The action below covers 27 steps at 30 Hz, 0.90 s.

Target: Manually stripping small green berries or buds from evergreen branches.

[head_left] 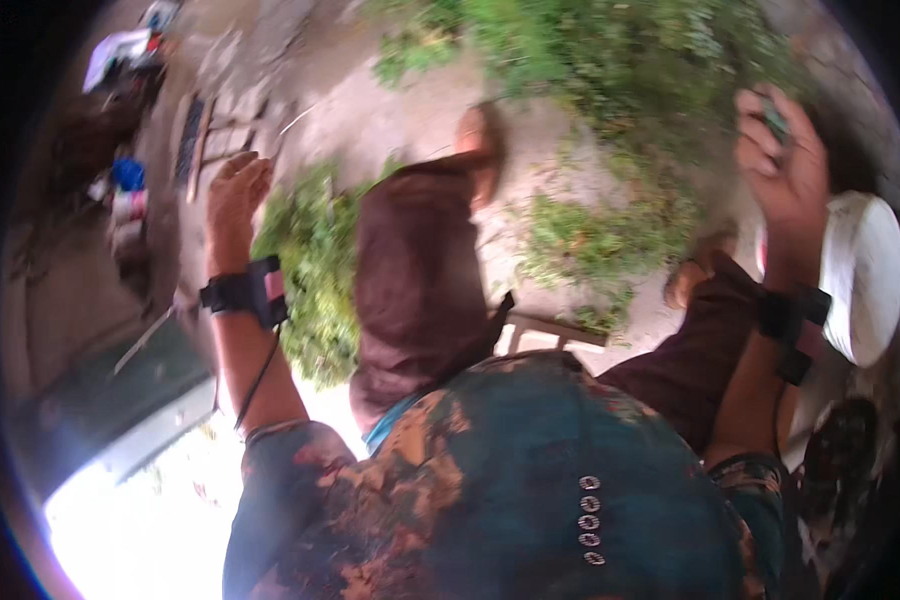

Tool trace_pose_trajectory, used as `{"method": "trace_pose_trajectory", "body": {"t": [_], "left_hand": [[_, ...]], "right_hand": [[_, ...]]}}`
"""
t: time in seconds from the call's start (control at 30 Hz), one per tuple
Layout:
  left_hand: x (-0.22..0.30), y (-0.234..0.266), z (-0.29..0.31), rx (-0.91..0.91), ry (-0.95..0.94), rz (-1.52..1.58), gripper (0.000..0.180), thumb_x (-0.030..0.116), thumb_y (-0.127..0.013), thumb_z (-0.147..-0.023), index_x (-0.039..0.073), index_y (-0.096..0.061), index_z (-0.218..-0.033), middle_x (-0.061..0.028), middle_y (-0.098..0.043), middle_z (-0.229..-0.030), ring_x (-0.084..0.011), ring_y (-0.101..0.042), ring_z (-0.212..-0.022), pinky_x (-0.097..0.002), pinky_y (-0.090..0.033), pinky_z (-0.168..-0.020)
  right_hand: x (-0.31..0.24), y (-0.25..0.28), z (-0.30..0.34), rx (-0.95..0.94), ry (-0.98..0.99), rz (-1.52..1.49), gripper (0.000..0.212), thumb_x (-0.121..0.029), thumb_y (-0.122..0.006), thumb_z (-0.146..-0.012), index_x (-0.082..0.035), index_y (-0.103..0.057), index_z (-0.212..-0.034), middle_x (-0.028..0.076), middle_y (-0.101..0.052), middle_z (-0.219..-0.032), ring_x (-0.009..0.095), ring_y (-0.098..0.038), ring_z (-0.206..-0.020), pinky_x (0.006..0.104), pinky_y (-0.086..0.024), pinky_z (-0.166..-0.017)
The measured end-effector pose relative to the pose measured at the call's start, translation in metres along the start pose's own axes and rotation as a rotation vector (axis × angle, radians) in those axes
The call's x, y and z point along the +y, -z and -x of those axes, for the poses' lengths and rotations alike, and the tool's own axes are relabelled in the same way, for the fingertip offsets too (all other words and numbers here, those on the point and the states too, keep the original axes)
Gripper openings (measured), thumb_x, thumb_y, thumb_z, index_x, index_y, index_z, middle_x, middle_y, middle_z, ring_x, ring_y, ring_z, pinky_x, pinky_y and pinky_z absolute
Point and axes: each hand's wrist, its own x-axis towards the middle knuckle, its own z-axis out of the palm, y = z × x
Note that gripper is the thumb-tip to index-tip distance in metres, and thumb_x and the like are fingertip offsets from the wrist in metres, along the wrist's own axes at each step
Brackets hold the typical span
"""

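- The right hand point(785, 160) is up at 2 o'clock. Its fingers curl around a small, dark green thing point(773, 120) and pinch it. It is too blurry to tell what the thing is.
- The left hand point(238, 190) is at 10 o'clock. Its fingers look bent in, but I cannot tell if they are pressed tight or pinching something.
- Both wrists wear bands. The black wrist band with a pink patch point(260, 290) is on the left, and the plain black wrist band point(795, 315) is on the right.
- A big, bright green heap of leafy plants point(620, 60) is at 1 o'clock, to the left of the right hand.
- A smaller, thin green patch of leafy plants point(605, 225) lies on the ground at 2 o'clock, between the two feet.
- A tall green bunch of leafy plants point(315, 270) is between 9 and 10 o'clock, near the left hand and beside the left leg.
- A round white thing with a pale rim point(865, 280) is at 3 o'clock, just beside the right wrist.
- The person wears dark reddish-brown trousers point(415, 275) and a blue-green shirt with brown patches point(510, 480). The shirt has a row of small rings point(590, 520) at 5 o'clock.
- A small, bright blue thing point(128, 174) is far off at 10 o'clock.
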Motion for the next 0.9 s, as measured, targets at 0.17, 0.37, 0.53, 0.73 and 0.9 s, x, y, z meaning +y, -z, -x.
{"method": "trace_pose_trajectory", "body": {"t": [0.17, 0.37, 0.53, 0.73, 0.9], "left_hand": [[0.078, -0.140, -0.001, -0.493, -0.171, -0.027, 0.041, 0.024, -0.058, -0.087, -0.001, -0.049, -0.118, -0.0109, -0.061, -0.104, -0.0175, -0.060, -0.094, -0.0275, -0.048, -0.083], [0.073, -0.320, -0.013, -0.992, -0.087, 0.015, 0.044, 0.023, -0.061, -0.085, -0.002, -0.048, -0.118, -0.0123, -0.060, -0.106, -0.0200, -0.059, -0.100, -0.0302, -0.048, -0.088], [-0.079, -0.407, -0.065, -1.209, -0.376, -0.097, 0.028, 0.027, -0.062, -0.083, 0.012, -0.056, -0.105, -0.0034, -0.062, -0.099, -0.0162, -0.062, -0.088, -0.0312, -0.051, -0.077], [-0.162, -0.462, -0.038, -0.986, 0.509, 0.097, 0.038, 0.020, -0.061, -0.085, 0.010, -0.048, -0.119, -0.0074, -0.058, -0.105, -0.0207, -0.060, -0.093, -0.0343, -0.050, -0.079], [-0.204, -0.493, -0.059, -0.746, 0.205, 0.030, 0.042, 0.011, -0.054, -0.085, 0.002, -0.042, -0.124, -0.0108, -0.058, -0.094, -0.0204, -0.060, -0.081, -0.0323, -0.048, -0.061]], "right_hand": [[0.009, -0.004, 0.004, 0.008, 0.092, -0.055, 0.013, -0.013, -0.050, -0.089, 0.000, -0.048, -0.093, 0.008, -0.049, -0.083, 0.008, -0.038, -0.048, 0.0219, -0.029, -0.039], [-0.011, 0.002, 0.029, 0.138, 0.199, -0.086, 0.013, -0.012, -0.053, -0.087, -0.001, -0.048, -0.091, 0.008, -0.050, -0.080, 0.008, -0.037, -0.049, 0.0224, -0.028, -0.040], [-0.011, -0.013, 0.042, 0.245, 0.157, -0.107, 0.014, -0.015, -0.053, -0.088, -0.002, -0.050, -0.092, 0.007, -0.051, -0.080, 0.009, -0.038, -0.049, 0.0222, -0.031, -0.039], [-0.020, -0.003, 0.070, 0.266, 0.097, -0.282, 0.030, -0.021, -0.029, -0.098, 0.002, -0.041, -0.113, 0.010, -0.043, -0.086, 0.013, -0.037, -0.053, 0.0274, -0.035, -0.044], [-0.030, -0.005, 0.080, 0.378, 0.094, -0.223, 0.022, -0.022, -0.028, -0.098, -0.002, -0.036, -0.104, 0.010, -0.042, -0.083, 0.015, -0.038, -0.052, 0.0315, -0.036, -0.045]]}}
